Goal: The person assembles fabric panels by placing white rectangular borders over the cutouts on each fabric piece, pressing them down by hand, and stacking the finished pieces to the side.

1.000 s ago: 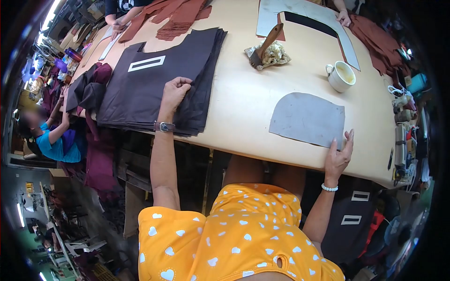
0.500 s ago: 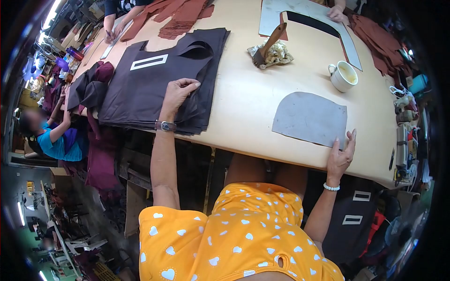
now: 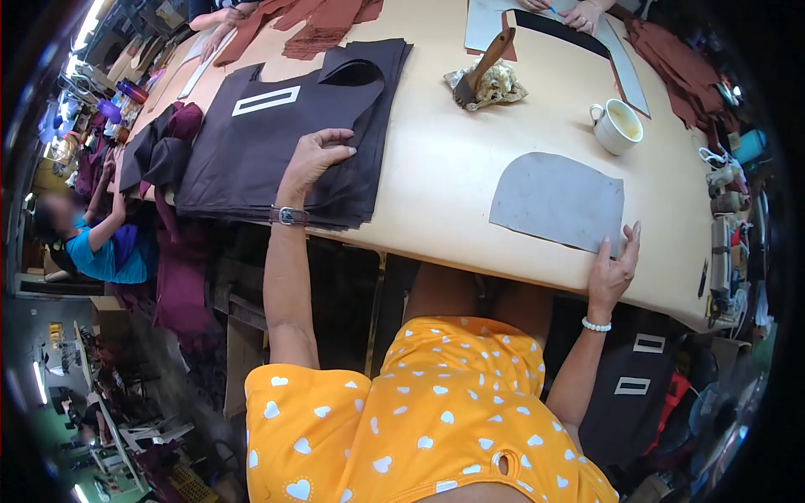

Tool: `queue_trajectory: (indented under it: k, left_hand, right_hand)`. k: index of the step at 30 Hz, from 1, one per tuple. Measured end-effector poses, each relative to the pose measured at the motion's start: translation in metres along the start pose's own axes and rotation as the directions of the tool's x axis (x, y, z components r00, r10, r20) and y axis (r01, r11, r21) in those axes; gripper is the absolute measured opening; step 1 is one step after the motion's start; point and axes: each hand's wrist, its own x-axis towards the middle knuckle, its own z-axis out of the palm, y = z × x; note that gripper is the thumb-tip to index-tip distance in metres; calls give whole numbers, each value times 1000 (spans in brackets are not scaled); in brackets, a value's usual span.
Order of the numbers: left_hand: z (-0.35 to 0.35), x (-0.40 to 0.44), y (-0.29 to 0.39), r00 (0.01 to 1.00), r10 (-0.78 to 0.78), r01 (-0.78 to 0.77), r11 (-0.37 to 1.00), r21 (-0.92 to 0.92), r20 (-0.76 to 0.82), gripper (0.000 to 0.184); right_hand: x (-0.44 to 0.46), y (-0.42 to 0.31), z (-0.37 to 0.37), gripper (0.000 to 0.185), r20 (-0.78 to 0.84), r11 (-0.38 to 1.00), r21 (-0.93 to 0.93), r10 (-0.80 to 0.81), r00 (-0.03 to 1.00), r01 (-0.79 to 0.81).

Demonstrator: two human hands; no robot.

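Note:
A stack of dark fabric pieces [image 3: 226, 172] lies on the table's left side, its top piece curling over near the far right corner. My left hand [image 3: 314, 163] is over its right part, thumb and fingers apart with a small gap, fingertips beside the top piece's curved edge. Whether they touch the cloth is hard to see. A grey piece with a rounded top [image 3: 558, 201] lies flat at the right. My right hand [image 3: 615, 267] is open at its lower right corner, thumb against the edge and fingers spread.
A brush [image 3: 490, 63] leans on a crumpled wrapping [image 3: 501, 86]. A white cup [image 3: 618, 127] holds something yellowish. Reddish-brown pieces [image 3: 323, 29] lie at the far side. Another person's hands [image 3: 579, 15] work at a pale template [image 3: 629, 71]; one more person [image 3: 105, 243] is at the left.
My left thumb and fingers have parted from a pinch. The top piece's curled corner has shifted slightly. My right hand stays at the grey piece. A co-worker's hands have moved at the far side.

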Motion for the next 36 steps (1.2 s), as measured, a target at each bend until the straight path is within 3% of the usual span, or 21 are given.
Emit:
queue_trajectory:
  k: [6, 9, 12, 15, 21, 23, 24, 25, 28, 29, 36]
  left_hand:
    - [-3, -10, 16, 994, -12, -6, 986, 169, 105, 50]
    - [-1, -19, 27, 985, -49, 4, 965, 261, 166, 66]
    - [-6, -19, 16, 948, 17, -69, 986, 151, 319, 81]
    - [-11, -21, 12, 928, 55, -134, 972, 193, 367, 88]
    - [-13, -33, 2, 945, 39, -91, 985, 146, 326, 71]
    - [-12, -46, 7, 944, 81, -174, 945, 276, 319, 60]
    - [-10, -54, 9, 943, 101, -212, 917, 339, 318, 54]
    - [-7, -59, 6, 930, 216, -325, 862, 388, 299, 39]
    - [1, -74, 11, 926, 267, -377, 717, 586, 268, 32]
    - [5, -77, 11, 887, 377, -459, 647, 609, 268, 25]
    - [15, -77, 9, 801, 449, -571, 373, 732, 396, 15]
  right_hand:
    - [-1, 2, 0, 55, 0, 1000, 11, 3, 1000, -3]
    - [0, 1, 0, 55, 0, 1000, 25, 19, 1000, -19]
    - [-1, 2, 1, 55, -3, 999, 31, 17, 1000, -17]
    - [0, 4, 2, 55, -5, 1000, 13, 3, 1000, -3]
    - [1, 4, 2, 55, 2, 1000, -27, 4, 1000, -4]
    - [1, 3, 2, 55, 8, 999, -32, 4, 1000, -4]
    - [1, 4, 3, 55, 6, 999, -32, -1, 1000, 2]
    - [1, 6, 3, 55, 5, 999, -33, -7, 1000, 7]
    - [1, 6, 3, 55, 6, 1000, -24, -10, 1000, 11]
    - [0, 6, 3, 54, 6, 1000, -19, -8, 1000, 8]
    - [1, 7, 4, 55, 14, 1000, -23, 4, 1000, -4]
